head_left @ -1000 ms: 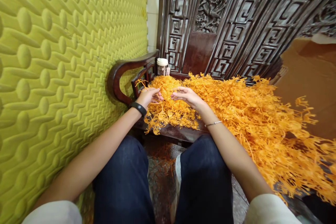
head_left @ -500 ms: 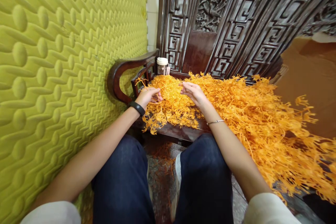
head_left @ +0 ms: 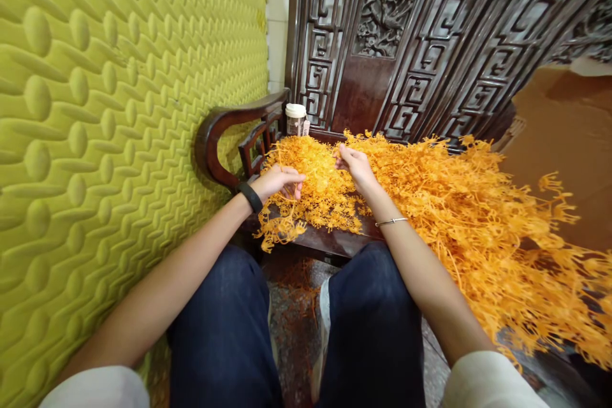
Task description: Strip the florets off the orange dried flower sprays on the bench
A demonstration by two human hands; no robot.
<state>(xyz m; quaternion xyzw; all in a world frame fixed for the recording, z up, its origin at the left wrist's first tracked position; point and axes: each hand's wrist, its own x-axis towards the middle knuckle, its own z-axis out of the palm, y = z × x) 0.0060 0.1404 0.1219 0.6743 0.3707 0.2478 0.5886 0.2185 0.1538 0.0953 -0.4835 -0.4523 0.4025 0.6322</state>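
Note:
A big heap of orange plastic sprigs (head_left: 459, 204) covers the seat of a dark carved wooden bench (head_left: 325, 239). My left hand (head_left: 277, 182), with a black band at the wrist, has its fingers curled on orange strands at the heap's left end. My right hand (head_left: 354, 164), with a thin bracelet on the wrist, pinches strands a little farther back in the heap. The two hands are apart, with orange pieces stretched between them.
A yellow-green quilted foam panel (head_left: 119, 108) stands along the left. The bench's curved armrest (head_left: 224, 127) is beside my left hand. A small white-lidded jar (head_left: 295, 120) stands at the back left corner. My knees in dark jeans (head_left: 296, 325) face the bench; orange bits lie on the floor.
My right hand has moved up and back into the heap and closed on strands. My left hand has shifted slightly right and down, pulling strands with it.

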